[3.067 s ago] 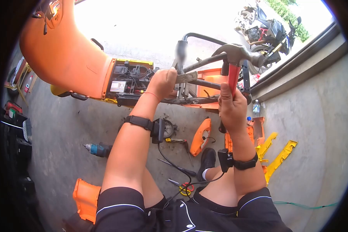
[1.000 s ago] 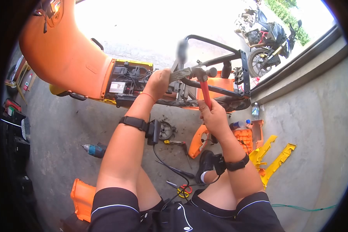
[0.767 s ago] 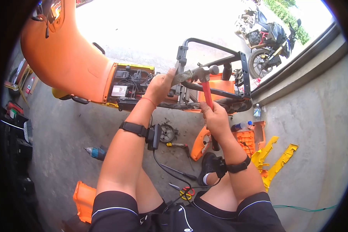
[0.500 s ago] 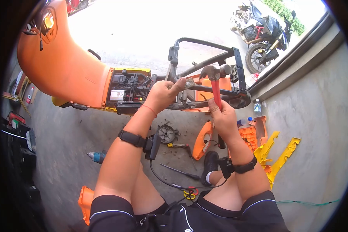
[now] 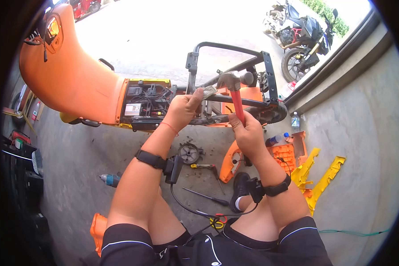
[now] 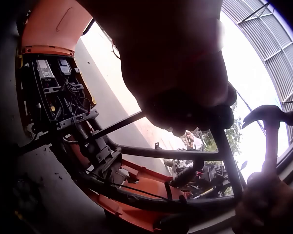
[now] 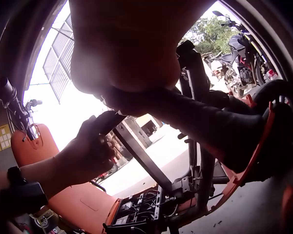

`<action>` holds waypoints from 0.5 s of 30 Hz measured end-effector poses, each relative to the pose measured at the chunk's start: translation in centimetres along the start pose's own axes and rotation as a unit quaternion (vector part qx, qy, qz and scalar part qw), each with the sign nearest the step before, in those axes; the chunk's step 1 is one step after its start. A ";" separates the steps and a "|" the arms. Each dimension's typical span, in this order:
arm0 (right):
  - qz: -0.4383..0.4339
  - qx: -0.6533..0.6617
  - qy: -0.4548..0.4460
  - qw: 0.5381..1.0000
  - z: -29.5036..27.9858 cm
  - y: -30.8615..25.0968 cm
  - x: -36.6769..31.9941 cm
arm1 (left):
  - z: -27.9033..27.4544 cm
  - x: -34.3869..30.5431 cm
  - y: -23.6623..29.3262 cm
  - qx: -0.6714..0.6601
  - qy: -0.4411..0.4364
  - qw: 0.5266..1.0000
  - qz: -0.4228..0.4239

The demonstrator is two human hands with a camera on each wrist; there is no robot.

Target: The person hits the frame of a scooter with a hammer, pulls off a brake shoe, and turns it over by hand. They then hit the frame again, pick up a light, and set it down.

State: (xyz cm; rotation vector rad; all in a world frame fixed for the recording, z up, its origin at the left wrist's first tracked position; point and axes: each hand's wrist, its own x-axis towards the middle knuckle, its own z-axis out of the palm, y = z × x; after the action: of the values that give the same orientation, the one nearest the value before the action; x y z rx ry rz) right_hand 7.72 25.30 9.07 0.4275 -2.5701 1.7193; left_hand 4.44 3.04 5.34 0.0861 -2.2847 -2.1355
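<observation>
My left hand (image 5: 184, 108) grips a short, flat, weathered grey strip (image 5: 209, 91), its free end pointing right past the thumb. My right hand (image 5: 249, 135) is wrapped round the red handle of a claw hammer (image 5: 237, 104). The hammer head stands just right of the strip's end, claw towards it. Both hands are above the bare black tubular frame (image 5: 228, 46) of an orange scooter (image 5: 82, 84). In the left wrist view the hammer (image 6: 270, 129) shows in dark outline at the right. The strip (image 7: 109, 122) juts from the left fist in the right wrist view.
On the concrete floor lie a wheel-like disc (image 5: 189, 153), a screwdriver (image 5: 206, 196), scissors (image 5: 217, 221), a blue power drill (image 5: 110, 179), orange panels (image 5: 283, 155) and yellow strips (image 5: 326, 181). A bottle (image 5: 295, 123) stands by the wall. Another motorcycle (image 5: 303, 40) is parked behind.
The hammer came down from high right to the strip's end, drew back right, and is now close to it again. The left hand keeps its grip on the strip; the head view shifted slightly.
</observation>
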 end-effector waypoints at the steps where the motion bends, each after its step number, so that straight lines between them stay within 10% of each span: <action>1: -0.014 -0.016 0.007 1.000 0.1 -0.3 0.0 | 0.0 -0.1 0.3 0.023 -0.001 1.000 0.003; 15: 0.011 -0.103 -0.012 0.995 -0.4 -0.6 1.0 | 1.6 0.1 -0.6 0.093 0.106 0.988 0.060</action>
State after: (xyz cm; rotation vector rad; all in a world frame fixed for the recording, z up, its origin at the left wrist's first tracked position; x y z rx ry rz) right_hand 6.84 25.22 9.95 0.4139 -2.7416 1.4428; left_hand 4.26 4.54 4.59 0.1630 -2.2946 -1.7603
